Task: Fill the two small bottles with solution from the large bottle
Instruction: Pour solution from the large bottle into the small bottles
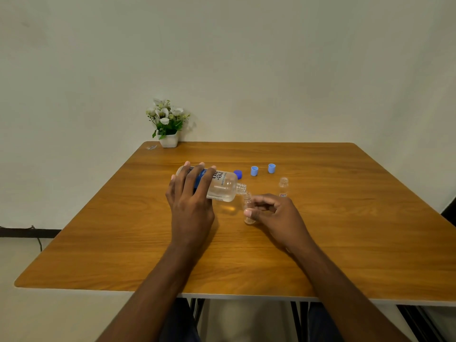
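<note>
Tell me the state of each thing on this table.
Large clear plastic bottle: uncapped, tipped sideways, left hand grips it.
Small clear bottle under its mouth: uncapped, right hand pinches it.
Other small clear bottle: upright, uncapped, untouched.
Dark blue cap, two light blue caps: off, on wooden table.

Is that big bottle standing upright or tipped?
Tipped. The left hand holds the large bottle almost on its side, its uncapped neck angled down over the small bottle that the right hand holds.
</note>
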